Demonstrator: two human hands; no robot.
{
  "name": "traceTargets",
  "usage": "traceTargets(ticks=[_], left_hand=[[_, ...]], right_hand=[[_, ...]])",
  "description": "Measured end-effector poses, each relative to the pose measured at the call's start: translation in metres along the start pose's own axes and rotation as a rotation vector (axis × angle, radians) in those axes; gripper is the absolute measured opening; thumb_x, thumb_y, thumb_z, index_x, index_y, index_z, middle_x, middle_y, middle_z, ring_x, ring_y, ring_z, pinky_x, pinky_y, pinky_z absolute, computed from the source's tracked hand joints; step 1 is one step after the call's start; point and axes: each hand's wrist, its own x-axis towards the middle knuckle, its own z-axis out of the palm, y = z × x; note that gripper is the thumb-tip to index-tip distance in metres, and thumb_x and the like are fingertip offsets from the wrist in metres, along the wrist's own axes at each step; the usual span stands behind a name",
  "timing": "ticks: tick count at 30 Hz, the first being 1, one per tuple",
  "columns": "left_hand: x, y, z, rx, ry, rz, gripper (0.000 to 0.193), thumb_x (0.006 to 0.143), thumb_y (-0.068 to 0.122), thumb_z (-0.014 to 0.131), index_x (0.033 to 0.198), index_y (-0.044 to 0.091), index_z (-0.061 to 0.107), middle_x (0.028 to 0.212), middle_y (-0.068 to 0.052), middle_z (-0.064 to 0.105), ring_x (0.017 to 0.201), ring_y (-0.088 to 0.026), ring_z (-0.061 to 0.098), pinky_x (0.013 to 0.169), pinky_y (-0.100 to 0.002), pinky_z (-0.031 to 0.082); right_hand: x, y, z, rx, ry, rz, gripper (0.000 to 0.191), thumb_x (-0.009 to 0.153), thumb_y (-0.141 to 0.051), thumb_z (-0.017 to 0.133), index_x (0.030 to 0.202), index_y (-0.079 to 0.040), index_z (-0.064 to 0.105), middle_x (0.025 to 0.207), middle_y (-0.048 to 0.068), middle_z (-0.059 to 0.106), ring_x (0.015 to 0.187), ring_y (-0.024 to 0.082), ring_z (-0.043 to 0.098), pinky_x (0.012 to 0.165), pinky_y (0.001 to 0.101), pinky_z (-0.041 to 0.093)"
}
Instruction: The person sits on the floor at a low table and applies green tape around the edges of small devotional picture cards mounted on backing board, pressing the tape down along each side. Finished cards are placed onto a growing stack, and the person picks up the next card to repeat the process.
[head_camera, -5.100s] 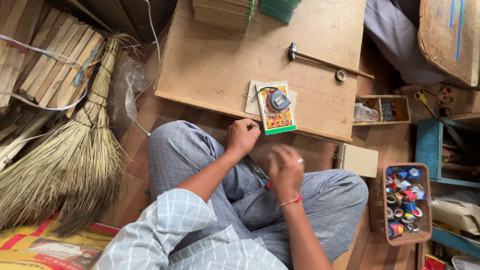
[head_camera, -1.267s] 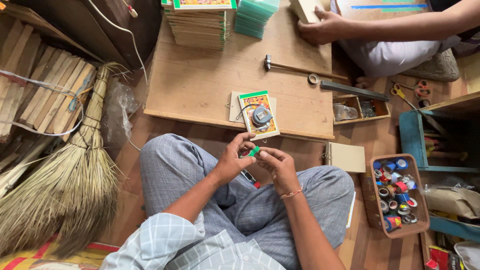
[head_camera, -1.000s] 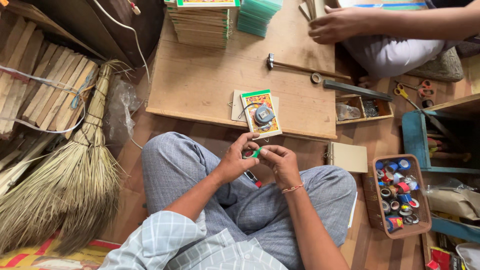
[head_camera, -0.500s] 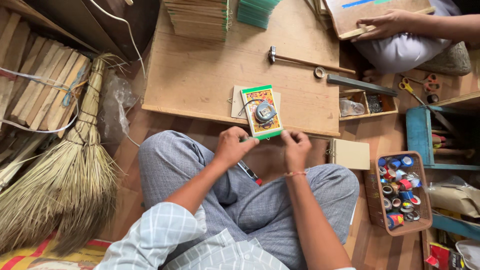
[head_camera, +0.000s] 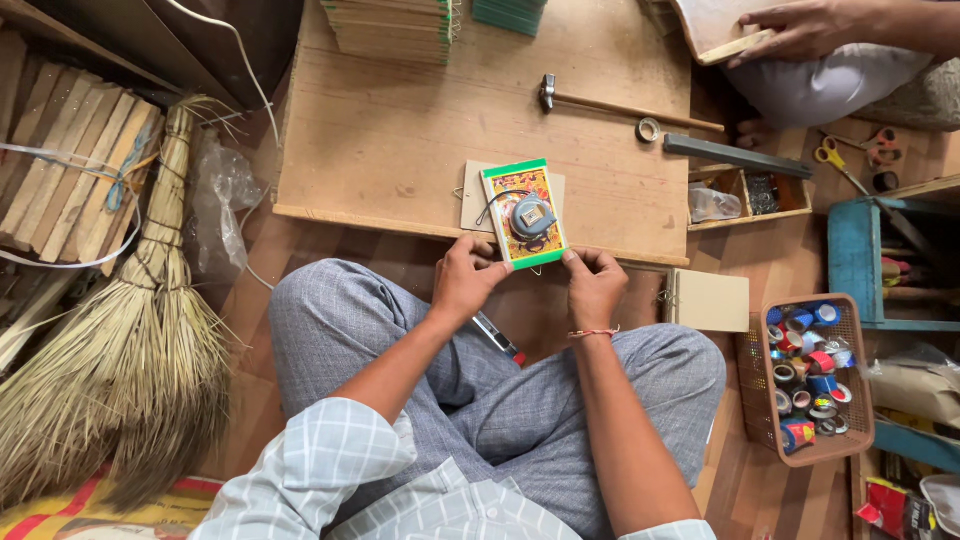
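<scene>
The small thing pinched between the left hand (head_camera: 468, 278) and the right hand (head_camera: 594, 284) is too tiny to make out; it may be a bit of thread. Both thumbs hide it. The stack of boards (head_camera: 392, 27) is cut off by the top edge, and so is the green stack (head_camera: 510, 14) beside it. Another person's hand (head_camera: 800, 28) comes in from the top right, the arm leaving the picture. The broom (head_camera: 130, 370) runs off the left side. The rolls in the basket (head_camera: 806, 372) are too small to tell apart.
</scene>
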Motion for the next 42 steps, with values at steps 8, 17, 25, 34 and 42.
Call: traceTargets(ticks=[8,17,25,34,42], left_hand=[[0.004,-0.006,0.003,0.034,-0.058,-0.021,0.030,0.077,0.027,0.083,0.091,0.002,0.075,0.076,-0.008,0.076,0.069,-0.015,0.072,0.066,-0.032,0.057],[0.005,-0.012,0.006,0.016,-0.049,0.001,0.031,0.076,0.027,0.084,0.091,0.002,0.075,0.077,-0.007,0.076,0.070,-0.014,0.072,0.065,-0.031,0.057],[0.005,-0.018,0.007,-0.030,-0.054,-0.007,0.027,0.076,0.025,0.083,0.089,0.002,0.076,0.075,-0.007,0.075,0.068,-0.014,0.070,0.064,-0.031,0.056],[0.003,-0.014,0.004,-0.019,-0.058,-0.014,0.025,0.076,0.021,0.080,0.091,0.002,0.076,0.075,-0.007,0.075,0.068,-0.013,0.070,0.064,-0.031,0.055],[0.003,-0.009,0.002,-0.044,-0.078,-0.042,0.023,0.077,0.020,0.079,0.092,0.002,0.076,0.076,-0.006,0.075,0.069,-0.012,0.069,0.065,-0.030,0.055]], right_hand=[[-0.001,0.002,0.003,0.025,0.018,0.020,0.006,0.086,-0.003,0.078,0.089,0.002,0.077,0.083,0.002,0.074,0.074,0.006,0.064,0.070,0.0219,0.053],[-0.003,0.002,0.005,0.042,0.031,0.015,0.006,0.085,-0.002,0.079,0.089,0.002,0.076,0.083,0.003,0.074,0.072,0.006,0.064,0.068,0.0223,0.053],[-0.002,0.002,0.009,0.166,0.043,-0.003,0.019,0.081,0.004,0.080,0.097,0.004,0.070,0.087,0.006,0.073,0.076,0.010,0.067,0.071,0.0240,0.057],[0.002,-0.002,0.007,0.299,0.006,0.106,0.026,0.079,0.009,0.079,0.102,0.007,0.069,0.090,0.009,0.073,0.076,0.014,0.069,0.070,0.0286,0.062],[0.002,-0.004,0.007,0.312,0.004,0.103,0.025,0.080,0.010,0.079,0.103,0.008,0.069,0.091,0.010,0.073,0.077,0.014,0.070,0.071,0.0284,0.062]])
